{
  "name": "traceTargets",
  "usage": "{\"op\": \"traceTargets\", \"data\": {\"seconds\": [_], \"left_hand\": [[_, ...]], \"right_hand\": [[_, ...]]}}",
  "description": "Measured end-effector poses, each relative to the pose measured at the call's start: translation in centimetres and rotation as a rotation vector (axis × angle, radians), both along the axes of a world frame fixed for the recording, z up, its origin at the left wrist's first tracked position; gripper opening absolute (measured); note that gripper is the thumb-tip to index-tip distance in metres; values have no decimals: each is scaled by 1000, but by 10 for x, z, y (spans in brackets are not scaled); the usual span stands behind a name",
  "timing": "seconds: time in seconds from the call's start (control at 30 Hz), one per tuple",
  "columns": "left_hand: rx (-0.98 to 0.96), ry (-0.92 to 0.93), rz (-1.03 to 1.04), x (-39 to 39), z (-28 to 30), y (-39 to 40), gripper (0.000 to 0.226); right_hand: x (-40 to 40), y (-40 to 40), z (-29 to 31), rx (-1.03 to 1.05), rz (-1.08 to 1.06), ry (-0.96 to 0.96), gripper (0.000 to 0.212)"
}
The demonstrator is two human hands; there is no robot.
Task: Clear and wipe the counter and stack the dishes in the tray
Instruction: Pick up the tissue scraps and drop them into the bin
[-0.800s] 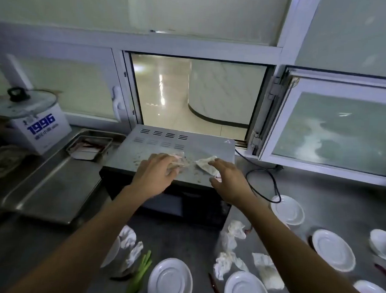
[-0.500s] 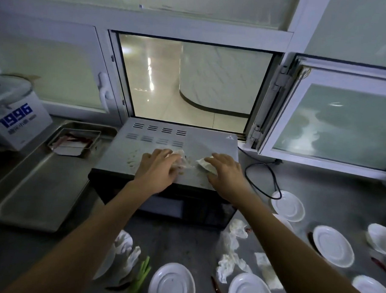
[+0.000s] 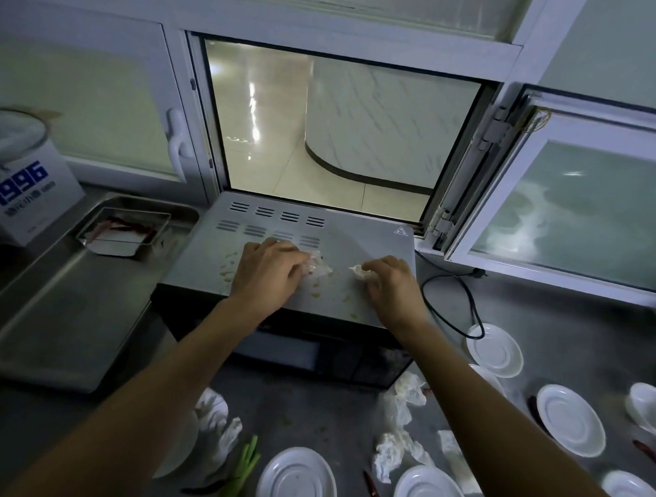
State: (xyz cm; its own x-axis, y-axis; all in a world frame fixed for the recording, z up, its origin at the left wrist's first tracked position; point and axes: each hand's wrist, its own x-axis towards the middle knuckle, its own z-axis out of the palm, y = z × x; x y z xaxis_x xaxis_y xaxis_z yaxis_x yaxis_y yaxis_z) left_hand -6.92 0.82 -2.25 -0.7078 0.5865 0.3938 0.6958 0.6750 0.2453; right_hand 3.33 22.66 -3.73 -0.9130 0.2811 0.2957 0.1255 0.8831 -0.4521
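Both hands reach forward onto the flat grey top of the microwave [image 3: 356,246], near its front edge. The left hand [image 3: 267,274] lies palm down with its fingers curled over a crumpled tissue [image 3: 320,265]; the grip is closed on the wad, which sticks out to the right of the fingertips. The right hand [image 3: 390,285] is likewise curled, pinching a smaller piece of tissue [image 3: 359,272] that peeks out on its left side. The two wads lie near each other but apart, between the hands, around the middle of the microwave top. Pale food specks [image 3: 228,266] are scattered on the top to the left of the left hand and in front of the wads.

On the steel surface [image 3: 312,409] in front of the microwave lie more crumpled tissues [image 3: 396,450], green onion stalks [image 3: 243,470], red chilies [image 3: 374,489] and several white saucers [image 3: 295,481]; more saucers [image 3: 570,424] run along the right edge, some cut off by the frame. A large steel tray [image 3: 64,312] sits at the left, with a small metal dish [image 3: 124,232] in its far corner; its contents are hard to make out. How much of each tissue is inside the palms is hidden by the hands themselves.
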Motion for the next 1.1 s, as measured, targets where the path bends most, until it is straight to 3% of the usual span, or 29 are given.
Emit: {"op": "traceTargets", "data": {"seconds": [0.43, 0.6, 0.83, 1.1], "left_hand": [[129, -39, -122, -2, 24, 25, 17], [155, -68, -232, 7, 27, 53, 19], [216, -84, -453, 55, 29, 114, 19], [184, -123, -730, 176, 11, 189, 19]], "right_hand": [[23, 3, 23, 71, -63, 218, 9], [58, 8, 33, 94, -201, 276, 5], [140, 30, 28, 65, -358, 259, 5], [288, 52, 22, 84, -613, 244, 13]]}}
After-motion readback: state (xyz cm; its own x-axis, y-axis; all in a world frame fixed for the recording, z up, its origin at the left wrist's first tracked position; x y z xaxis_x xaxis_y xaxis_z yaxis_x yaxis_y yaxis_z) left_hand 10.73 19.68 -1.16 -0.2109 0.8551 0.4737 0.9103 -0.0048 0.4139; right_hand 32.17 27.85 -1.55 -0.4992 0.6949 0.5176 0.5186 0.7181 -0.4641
